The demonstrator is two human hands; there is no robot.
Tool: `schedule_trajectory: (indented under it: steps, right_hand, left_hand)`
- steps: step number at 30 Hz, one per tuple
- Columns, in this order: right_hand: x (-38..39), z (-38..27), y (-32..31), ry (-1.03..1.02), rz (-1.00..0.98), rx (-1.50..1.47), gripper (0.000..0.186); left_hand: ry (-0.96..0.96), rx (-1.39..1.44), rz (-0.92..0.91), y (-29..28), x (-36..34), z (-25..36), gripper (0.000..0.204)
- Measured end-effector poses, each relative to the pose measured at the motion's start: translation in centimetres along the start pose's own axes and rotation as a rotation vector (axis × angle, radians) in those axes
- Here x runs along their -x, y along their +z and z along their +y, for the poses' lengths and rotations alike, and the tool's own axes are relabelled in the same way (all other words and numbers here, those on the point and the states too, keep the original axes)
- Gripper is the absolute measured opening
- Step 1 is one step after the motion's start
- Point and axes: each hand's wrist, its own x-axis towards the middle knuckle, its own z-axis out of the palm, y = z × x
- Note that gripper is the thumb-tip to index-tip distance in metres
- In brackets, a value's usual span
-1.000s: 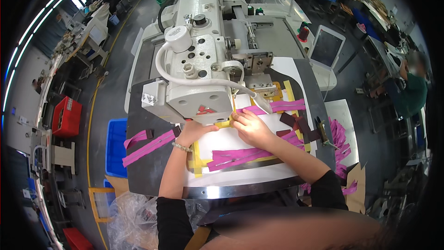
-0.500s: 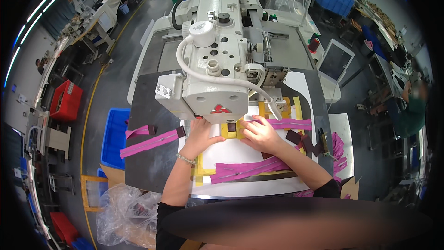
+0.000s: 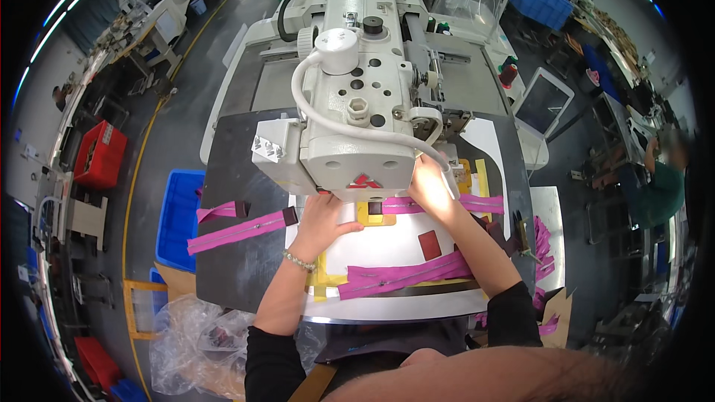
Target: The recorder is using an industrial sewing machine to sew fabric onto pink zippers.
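My left hand lies on the white template sheet, thumb stretched apart, its fingertips partly hidden below the sewing machine head. Close to that thumb is a small yellow holder with a dark brown square tab. A magenta zipper runs from the tab to the right, passing under my right wrist. My right hand reaches up beside the machine head; its fingers are hidden there, so what they touch cannot be seen. A reddish-brown patch rests on the sheet, with more magenta zippers nearer me.
On the dark tabletop at left lie a magenta zipper with a dark end tab and a shorter piece. A blue bin stands beside the table. More zippers hang at right, below a tablet-like screen.
My right hand has moved from the yellow holder up beside the machine head. The zipper now lies across to the tab, and the reddish-brown patch is uncovered. My left hand stays nearly in place.
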Motion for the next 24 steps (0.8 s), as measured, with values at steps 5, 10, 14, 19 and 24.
schedule_trajectory:
  steps: [5,10,14,19,24]
  right_hand:
    - [2.3,-3.4,-4.4,0.061,-0.372,0.032,0.031]
    - [3.5,-4.3,-4.1,0.052,-0.357,-0.095,0.019]
    - [2.8,-5.8,-4.8,0.266,-0.195,-0.669,0.017]
    - [2.1,-5.4,-5.1,0.27,-0.357,-0.688,0.023]
    - [2.0,-5.8,-5.4,0.33,-0.405,-0.653,0.019]
  left_hand:
    - [-0.105,0.144,0.024,0.0,0.6,-0.5,0.047]
    - [-0.053,0.001,0.156,1.1,0.3,-0.5,0.015]
    - [-0.085,0.042,0.204,1.2,0.5,-0.1,0.013]
    - [-0.034,0.054,0.235,1.3,0.3,0.1,0.012]
    - [-0.002,0.042,0.247,0.8,-0.1,0.9,0.01]
